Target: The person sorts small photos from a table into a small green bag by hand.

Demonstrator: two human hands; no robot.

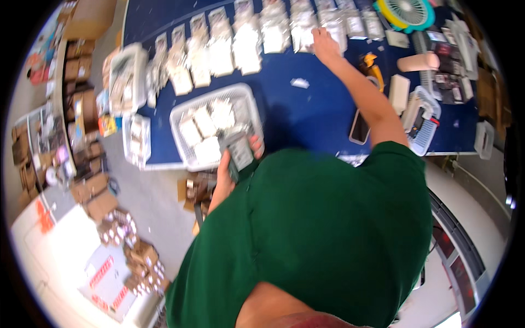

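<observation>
L hand [222,174] holds grey pkt [239,151]; R hand [326,47] at clear pkts [302,34].

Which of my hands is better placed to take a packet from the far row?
Likely your right hand: it is right at the row of packets, while your left hand holds a grey item near the white basket.

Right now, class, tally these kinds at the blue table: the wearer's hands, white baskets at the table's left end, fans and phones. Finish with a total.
Hands: 2 (left hand, right hand)
White baskets at the left end: 3
Fan: 1
Phone: 1
Total: 7
</observation>
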